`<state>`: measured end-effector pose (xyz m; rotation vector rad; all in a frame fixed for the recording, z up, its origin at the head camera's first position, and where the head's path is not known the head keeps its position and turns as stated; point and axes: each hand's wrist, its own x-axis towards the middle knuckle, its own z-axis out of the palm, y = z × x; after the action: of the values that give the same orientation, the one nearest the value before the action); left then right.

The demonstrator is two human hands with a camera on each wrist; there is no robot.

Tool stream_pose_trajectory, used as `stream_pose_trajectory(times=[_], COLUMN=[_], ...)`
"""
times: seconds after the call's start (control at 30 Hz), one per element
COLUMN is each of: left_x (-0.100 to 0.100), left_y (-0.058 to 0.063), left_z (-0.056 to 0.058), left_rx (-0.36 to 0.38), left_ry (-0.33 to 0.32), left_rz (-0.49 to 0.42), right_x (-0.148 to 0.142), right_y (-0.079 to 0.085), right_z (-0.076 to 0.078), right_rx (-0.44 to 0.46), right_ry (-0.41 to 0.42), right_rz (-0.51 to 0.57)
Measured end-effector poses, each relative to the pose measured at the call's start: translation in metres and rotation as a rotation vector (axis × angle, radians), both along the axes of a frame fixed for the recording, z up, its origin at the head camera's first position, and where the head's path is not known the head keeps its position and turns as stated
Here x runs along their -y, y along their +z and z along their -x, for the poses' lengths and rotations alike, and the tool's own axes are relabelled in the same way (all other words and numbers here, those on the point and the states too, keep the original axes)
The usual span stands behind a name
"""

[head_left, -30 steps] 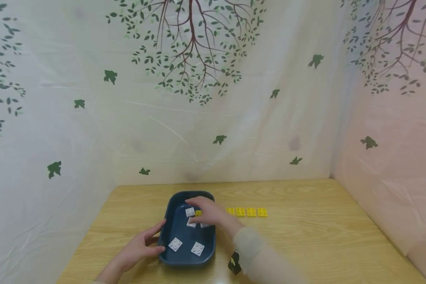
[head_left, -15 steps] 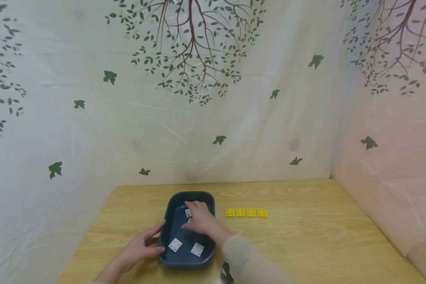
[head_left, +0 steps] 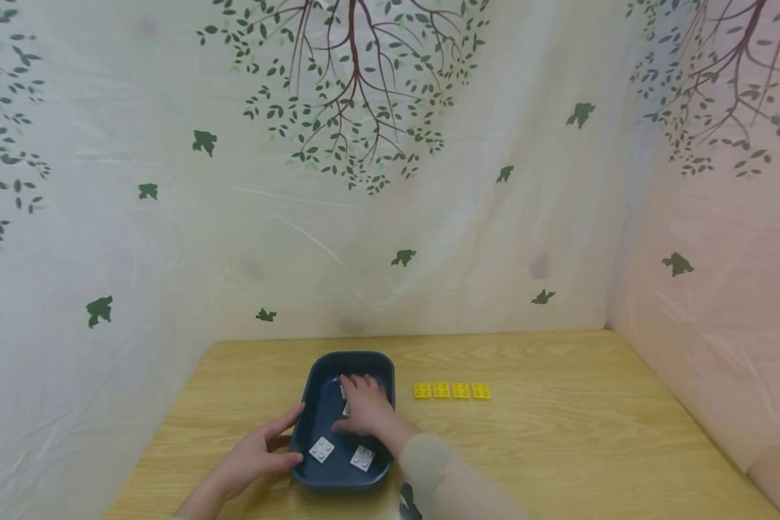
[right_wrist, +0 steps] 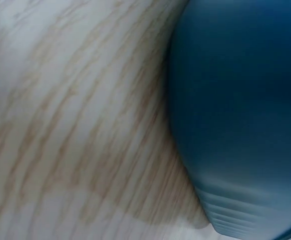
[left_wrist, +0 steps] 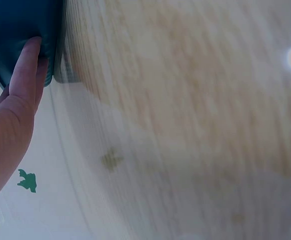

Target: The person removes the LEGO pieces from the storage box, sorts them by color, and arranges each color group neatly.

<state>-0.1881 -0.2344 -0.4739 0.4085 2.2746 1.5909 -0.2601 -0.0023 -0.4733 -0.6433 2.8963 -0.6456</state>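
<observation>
A dark blue tray [head_left: 321,419] with rounded corners stands on the wooden table. My left hand [head_left: 260,448] lies against its left side, thumb and fingers apart; the left wrist view has a straight finger on the tray's outer wall [left_wrist: 10,30]. Inside the tray, my right hand [head_left: 367,408] reaches down with spread fingers over the white bricks farther back. Parts of two white bricks [head_left: 347,409] peek out left of that hand, which hides what lies beneath it. Nearer the front lie a left white brick [head_left: 321,449] and a right white brick [head_left: 362,458].
Right of the tray, several yellow bricks [head_left: 461,391] form a straight row on the table [head_left: 559,433]. A pale sheet [head_left: 299,253] printed with trees and leaves hangs behind. The right wrist view holds mostly the tray's outer wall [right_wrist: 235,110] and wood grain.
My right hand has moved a little left and down into the tray, covering a yellow brick and some white ones seen earlier. The left hand stays at the tray's side.
</observation>
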Motion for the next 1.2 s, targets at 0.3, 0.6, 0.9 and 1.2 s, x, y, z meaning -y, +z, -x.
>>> stream_pose_trajectory(times=[0.3,0.6,0.9,1.2], left_x=[-0.001,0.000,0.000,-0.001], left_y=[0.000,-0.001,-0.001,0.001], left_z=[-0.001,0.000,0.000,0.000], left_rx=[0.011,0.011,0.017,0.032], left_ry=[-0.009,-0.023,-0.009,-0.006], left_rz=[-0.009,-0.025,-0.005,0.000], right_x=[0.001,-0.003,-0.007,-0.011], right_y=[-0.001,0.004,0.005,0.009], right_z=[-0.004,-0.009,-0.006,0.003], right_rx=[0.012,0.043,0.074,0.081], right_ry=[0.142,0.293,0.410,0.527], right_rz=[-0.054,-0.069,-0.041,-0.008])
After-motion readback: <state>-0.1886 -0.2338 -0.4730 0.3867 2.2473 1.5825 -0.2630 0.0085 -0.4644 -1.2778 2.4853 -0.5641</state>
